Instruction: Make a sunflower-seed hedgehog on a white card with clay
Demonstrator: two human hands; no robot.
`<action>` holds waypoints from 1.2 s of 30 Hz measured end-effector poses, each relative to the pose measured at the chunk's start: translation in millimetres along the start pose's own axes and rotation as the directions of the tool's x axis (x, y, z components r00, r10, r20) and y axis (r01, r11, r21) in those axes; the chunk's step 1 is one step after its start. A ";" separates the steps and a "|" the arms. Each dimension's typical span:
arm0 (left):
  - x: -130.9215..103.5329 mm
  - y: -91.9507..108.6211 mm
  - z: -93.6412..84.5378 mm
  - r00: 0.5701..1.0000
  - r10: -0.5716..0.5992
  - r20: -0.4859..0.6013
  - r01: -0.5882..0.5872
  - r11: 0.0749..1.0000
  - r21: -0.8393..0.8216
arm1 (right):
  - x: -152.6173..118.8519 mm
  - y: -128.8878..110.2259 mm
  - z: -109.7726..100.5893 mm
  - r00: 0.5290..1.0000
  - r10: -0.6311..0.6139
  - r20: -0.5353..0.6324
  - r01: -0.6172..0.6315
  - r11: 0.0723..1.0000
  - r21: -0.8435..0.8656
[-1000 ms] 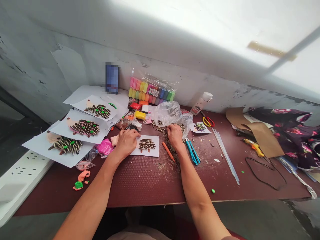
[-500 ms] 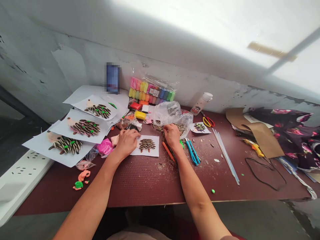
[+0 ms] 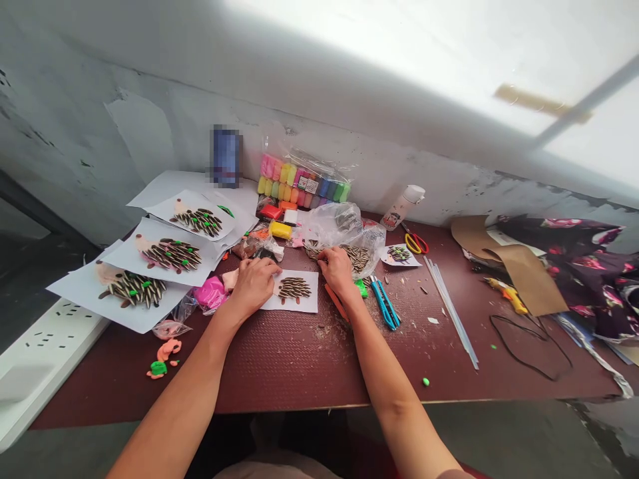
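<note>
A small white card (image 3: 312,301) lies in front of me, with a hedgehog on it whose spines are rows of striped sunflower seeds (image 3: 294,288). My left hand (image 3: 255,285) rests over the card's left end, fingers stretched across it and covering part of the figure. At the near edge of a loose pile of sunflower seeds (image 3: 357,258) is my right hand (image 3: 337,269), fingertips pinched together. Whatever sits between them is too small to tell. An orange stick-like tool (image 3: 335,303) and a blue utility knife (image 3: 384,305) lie beside my right wrist.
Finished-looking hedgehog sheets (image 3: 167,256) overlap at left above a white power strip (image 3: 42,352). Behind stand a pack of coloured clay (image 3: 302,183) and a white bottle (image 3: 403,206). Scissors (image 3: 417,241), clear glue sticks (image 3: 452,313) and a yellow glue gun (image 3: 512,296) lie rightward.
My right hand has shifted slightly left, from within the seed pile toward its near-left edge, uncovering more seeds. My left hand and the card stay in place.
</note>
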State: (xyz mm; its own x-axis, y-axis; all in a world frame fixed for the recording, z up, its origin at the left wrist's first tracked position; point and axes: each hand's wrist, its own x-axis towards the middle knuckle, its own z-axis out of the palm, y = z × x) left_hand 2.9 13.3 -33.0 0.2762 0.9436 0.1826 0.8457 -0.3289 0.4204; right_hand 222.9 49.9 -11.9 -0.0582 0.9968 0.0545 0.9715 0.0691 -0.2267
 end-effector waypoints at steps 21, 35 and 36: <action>0.7 1.4 -1.2 1.000 -0.012 0.021 0.011 1.000 0.011 | -2.2 20.5 -3.3 0.996 0.071 -0.052 -0.064 0.990 0.125; 0.9 0.1 0.2 1.000 0.002 0.021 -0.002 1.000 0.009 | -0.8 14.2 -3.6 0.998 0.009 -0.060 -0.007 1.000 0.028; 1.0 0.2 0.2 1.000 -0.001 0.021 0.001 1.000 0.008 | 1.0 12.8 -3.7 0.999 0.012 -0.050 -0.012 1.000 0.008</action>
State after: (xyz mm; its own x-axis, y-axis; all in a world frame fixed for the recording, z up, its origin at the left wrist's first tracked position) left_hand 3.4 14.2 -32.8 0.2850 0.9445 0.1633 0.8493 -0.3278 0.4137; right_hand 236.2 51.6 -11.1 -0.0351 0.9944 0.1002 0.9703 0.0579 -0.2347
